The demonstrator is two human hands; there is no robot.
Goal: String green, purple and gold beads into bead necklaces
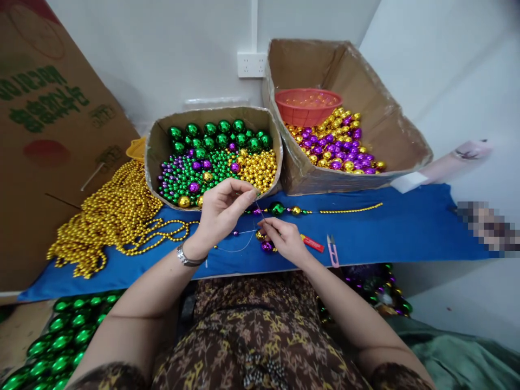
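Nearest, I see my right hand on the blue counter, grip closed on a purple bead at its near-left edge. My left hand sits just beyond, fingers pinched on a thin thread running down to the right hand. Farther off, a box of beads stands behind.

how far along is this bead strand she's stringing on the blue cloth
Done: a run of small gold beads, then a gold ball and a green ball, already lies strung on the blue cloth. In hand: the left hand pinches the thread while the right hand holds beads by a purple bead. Left: bare thread trails loose, and the snips lie untouched.
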